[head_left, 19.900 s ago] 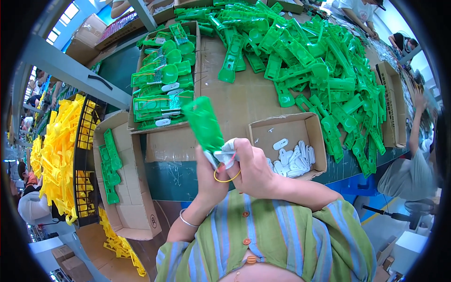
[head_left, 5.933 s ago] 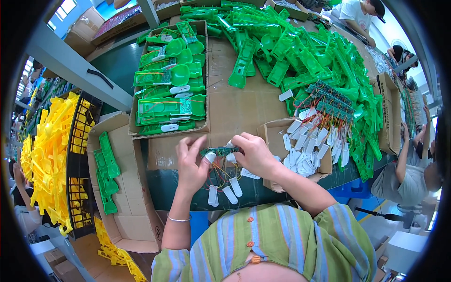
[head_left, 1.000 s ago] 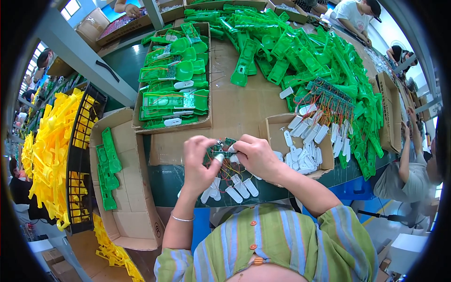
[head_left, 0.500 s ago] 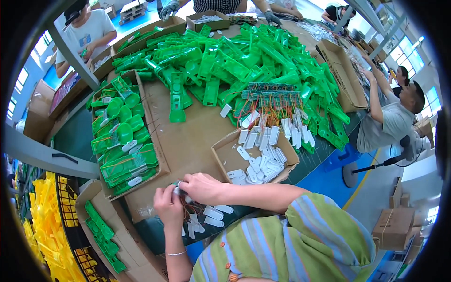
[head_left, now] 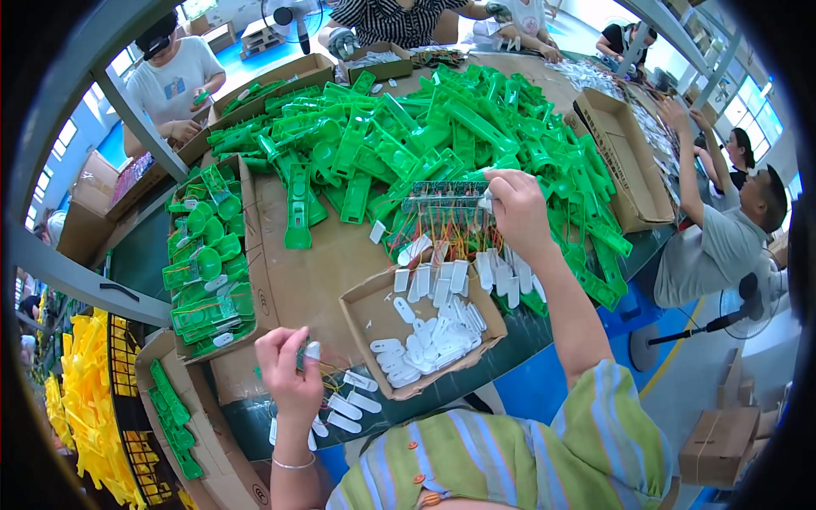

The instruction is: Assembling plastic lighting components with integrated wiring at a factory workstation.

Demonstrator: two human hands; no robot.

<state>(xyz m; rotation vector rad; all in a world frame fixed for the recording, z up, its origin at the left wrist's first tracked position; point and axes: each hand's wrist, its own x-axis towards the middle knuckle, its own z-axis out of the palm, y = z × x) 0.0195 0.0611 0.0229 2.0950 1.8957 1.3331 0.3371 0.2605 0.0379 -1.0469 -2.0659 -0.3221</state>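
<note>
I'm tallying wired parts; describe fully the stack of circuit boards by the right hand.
The stack of green circuit boards lies in rows at the edge of the heap of green plastic parts, beyond the cardboard box. Red, orange and yellow wires run from it toward the box, to white oblong plastic-looking pieces; several appear to overhang the box's far rim. The right hand is at its right end; whether it grips is unclear.

The left hand (head_left: 291, 376) is hiding most of what is seemingly a circuit board (head_left: 302, 357); the view's edge is cropping the yellow pile (head_left: 89, 395).
</note>
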